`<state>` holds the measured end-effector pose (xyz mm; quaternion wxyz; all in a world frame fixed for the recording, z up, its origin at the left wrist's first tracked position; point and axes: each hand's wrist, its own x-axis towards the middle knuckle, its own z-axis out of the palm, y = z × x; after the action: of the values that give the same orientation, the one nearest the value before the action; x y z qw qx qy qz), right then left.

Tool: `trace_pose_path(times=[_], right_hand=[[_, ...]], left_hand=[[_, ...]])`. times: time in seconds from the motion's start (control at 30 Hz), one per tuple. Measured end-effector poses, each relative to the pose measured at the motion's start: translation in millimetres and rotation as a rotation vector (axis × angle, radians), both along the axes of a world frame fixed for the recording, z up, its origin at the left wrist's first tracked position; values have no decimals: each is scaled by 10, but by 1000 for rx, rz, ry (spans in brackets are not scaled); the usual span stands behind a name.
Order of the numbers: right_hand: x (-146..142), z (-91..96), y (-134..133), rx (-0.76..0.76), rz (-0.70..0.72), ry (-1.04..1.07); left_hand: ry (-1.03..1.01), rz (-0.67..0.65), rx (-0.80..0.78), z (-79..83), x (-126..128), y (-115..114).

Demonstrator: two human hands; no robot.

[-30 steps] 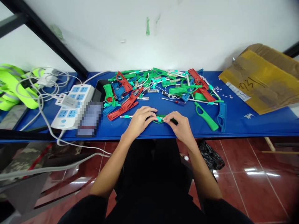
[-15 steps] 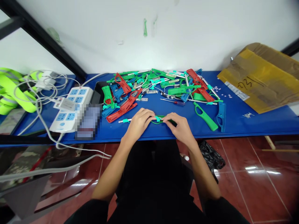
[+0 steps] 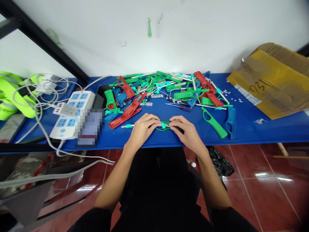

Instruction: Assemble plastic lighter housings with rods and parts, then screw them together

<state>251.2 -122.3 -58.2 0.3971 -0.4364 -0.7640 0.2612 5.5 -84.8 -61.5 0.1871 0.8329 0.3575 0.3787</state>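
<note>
A green utility lighter [image 3: 164, 129] with an open handle shell lies near the front edge of the blue table, between my hands. A teal piece and white wire show at its middle, and its metal tube points left. My left hand [image 3: 145, 128] has its fingers pressed around the left part of the handle. On the right end, my right hand [image 3: 185, 129] pinches the shell, its fingertips hiding part of it. Right of my hands lie a loose green handle shell [image 3: 215, 124] and a blue one [image 3: 231, 121].
Behind my hands spreads a pile of red, green and blue lighter parts [image 3: 131, 108], with a small screwdriver [image 3: 184, 108]. A white power strip [image 3: 72, 112] and a blurred phone-like device [image 3: 90, 129] sit left. A cardboard box [image 3: 272, 83] stands right.
My right hand's fingers have shifted slightly and spread more over the lighter's right end. The left hand keeps its hold. The view has moved a little.
</note>
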Motion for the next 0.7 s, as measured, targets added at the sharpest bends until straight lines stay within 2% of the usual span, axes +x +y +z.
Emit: trace_pose_path(times=[0.27, 0.57, 0.7], right_hand=[[-20, 38, -7, -25, -21, 30], [-23, 36, -13, -71, -49, 29], [-26, 43, -11, -71, -35, 26]], left_hand=[[12, 5, -29, -15, -8, 9], [14, -6, -60, 38, -2, -24], [25, 28, -52, 47, 18, -5]])
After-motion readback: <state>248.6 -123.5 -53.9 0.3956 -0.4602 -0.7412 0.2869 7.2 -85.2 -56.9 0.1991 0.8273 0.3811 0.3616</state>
